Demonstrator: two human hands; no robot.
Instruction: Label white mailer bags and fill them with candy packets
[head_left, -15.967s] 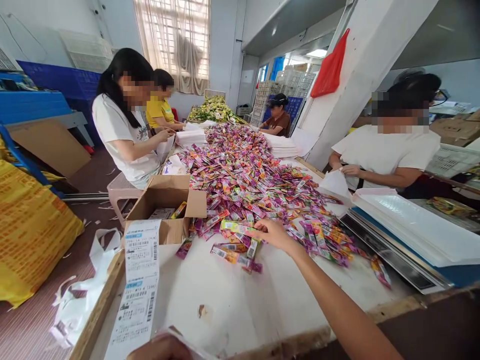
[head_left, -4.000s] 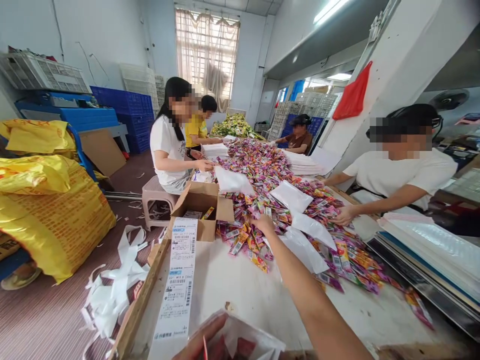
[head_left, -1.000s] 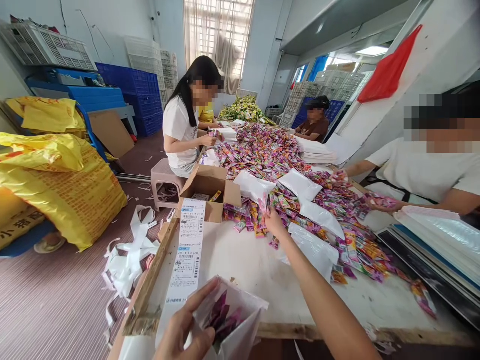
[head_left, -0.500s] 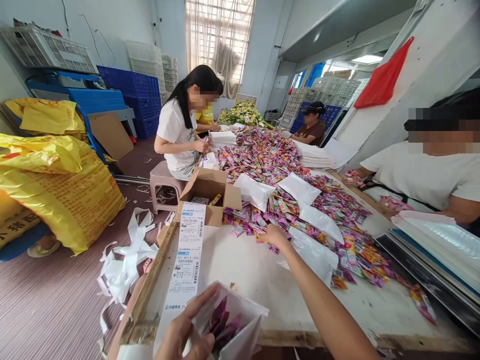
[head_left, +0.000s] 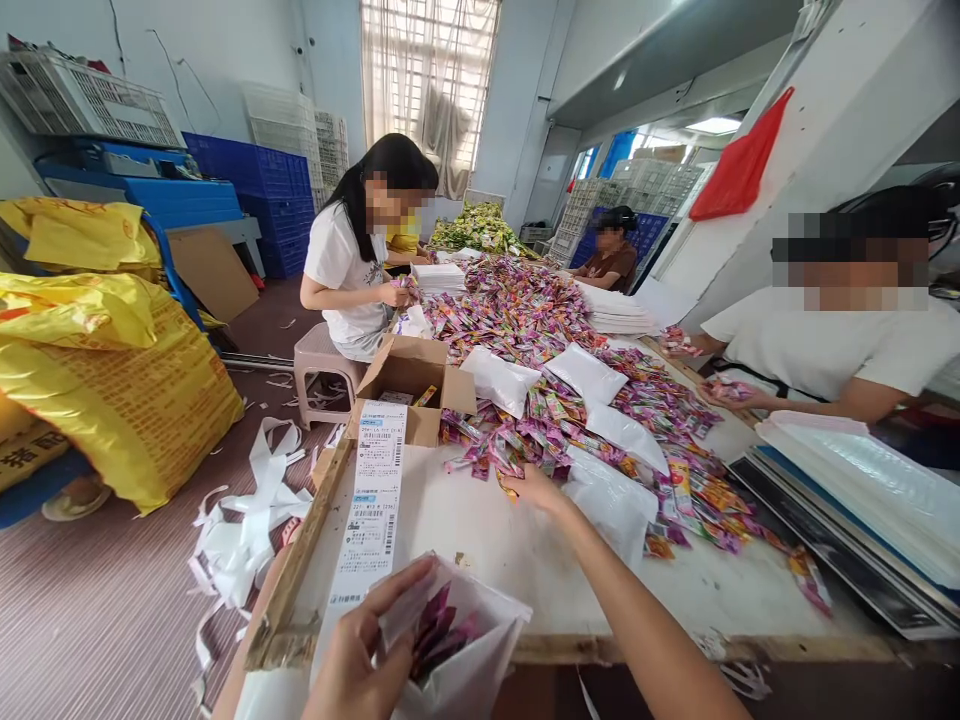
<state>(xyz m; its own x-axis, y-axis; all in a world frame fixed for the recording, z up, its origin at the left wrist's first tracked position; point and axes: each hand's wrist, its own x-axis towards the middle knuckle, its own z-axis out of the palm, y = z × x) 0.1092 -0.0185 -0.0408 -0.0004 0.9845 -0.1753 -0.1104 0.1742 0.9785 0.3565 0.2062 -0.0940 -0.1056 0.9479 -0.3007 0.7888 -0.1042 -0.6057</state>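
Observation:
My left hand [head_left: 367, 645] grips the rim of a white mailing bag [head_left: 491, 640] at the table's front edge. The bag's mouth gapes upward, and several purple candy packets [head_left: 442, 625] lie inside. Out over the table, my right hand [head_left: 531, 487] is closed at the near edge of a large heap of small purple candy packets [head_left: 517, 310]. A packet with an orange end [head_left: 508, 484] shows at its fingertips; whether more are in the grasp is hidden. A printed label strip [head_left: 373, 500] runs along the table beside my left hand.
Filled white bags [head_left: 585, 373] lie on the heap. An open cardboard box [head_left: 405, 385] stands at the table's left edge. Flat sheets and bags [head_left: 847, 520] are stacked at the right. Co-workers sit on both sides, one person [head_left: 832, 330] close by at the right handling packets.
My right hand has drawn slightly left and toward me, and a packet with an orange end now shows at its fingertips. My left hand still holds the bag. The view has shifted slightly.

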